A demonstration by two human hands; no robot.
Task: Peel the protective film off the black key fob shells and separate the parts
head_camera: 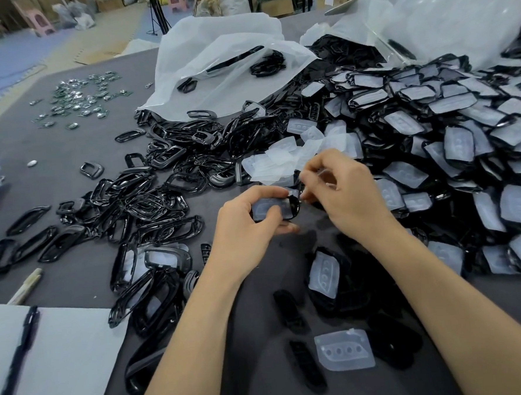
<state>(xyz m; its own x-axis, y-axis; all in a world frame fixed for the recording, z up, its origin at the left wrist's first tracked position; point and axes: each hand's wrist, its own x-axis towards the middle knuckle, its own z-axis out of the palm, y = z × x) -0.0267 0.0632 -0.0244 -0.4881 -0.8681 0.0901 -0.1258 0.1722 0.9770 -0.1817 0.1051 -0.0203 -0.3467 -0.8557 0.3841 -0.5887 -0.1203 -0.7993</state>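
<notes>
Nearest of all, a translucent white film piece with four holes (344,350), flat on the dark grey tabletop (67,148), straight below the black key fob shell (294,205) held mid-scene. Down and left of that shell, an open white notebook (65,362) with a black pen (18,355) across it. Left of the shell, a sprawl of bare glossy black frames (149,198); right of it, a deep heap of film-covered shells (432,132). Just beyond it, loose peeled films (284,159), then crumpled white plastic bags (220,56). Far beyond and left, blue and beige foam floor mats (7,60), cardboard boxes (275,5), a pink stool (41,23).

Left hand (243,229): fingers curled round the shell, raised off the tabletop, thumb on its cloudy protective film (264,209). Right hand (344,198): fingers bent, thumb and forefinger pinching the film's edge at the shell's right end, blurred.
</notes>
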